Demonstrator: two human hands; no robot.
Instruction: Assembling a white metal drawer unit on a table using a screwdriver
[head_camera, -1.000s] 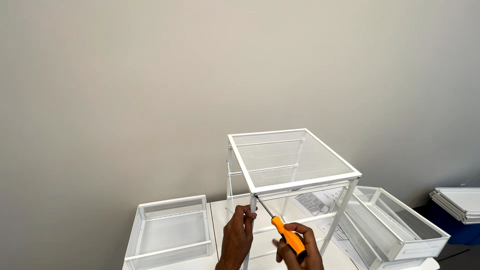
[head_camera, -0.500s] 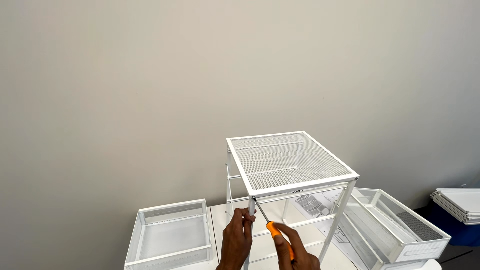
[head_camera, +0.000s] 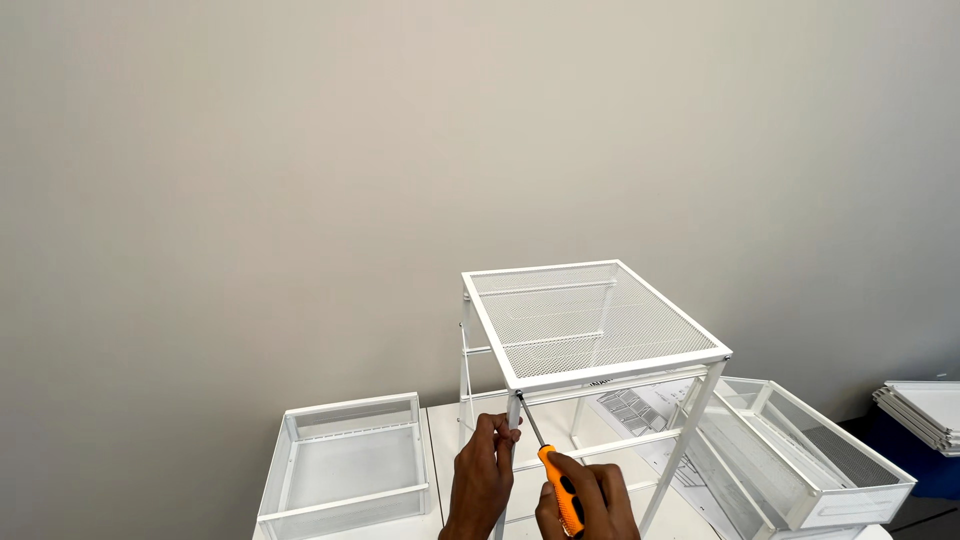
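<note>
Seen from above against a plain grey wall: a white counter carrying a white metal drawer frame, upright near the middle, mesh top level and open sides showing bare runners. Parked off to either side, likely to leave working room at the frame: one white mesh drawer by the counter's left edge, open side up, and another mesh drawer tilted at the right edge, just beside the frame's right leg. Spread flat under the frame, a printed instruction sheet, within easy view. Well apart at far right, off the counter, a stack of white panels on something blue.

At the frame's front-left corner, left hand closed around the leg just under the top rail, apparently steadying the joint. Right hand wrapped around the handle of an orange screwdriver, shaft angled up and left, tip at the same corner joint beside the left fingers. Screw itself too small to make out.
</note>
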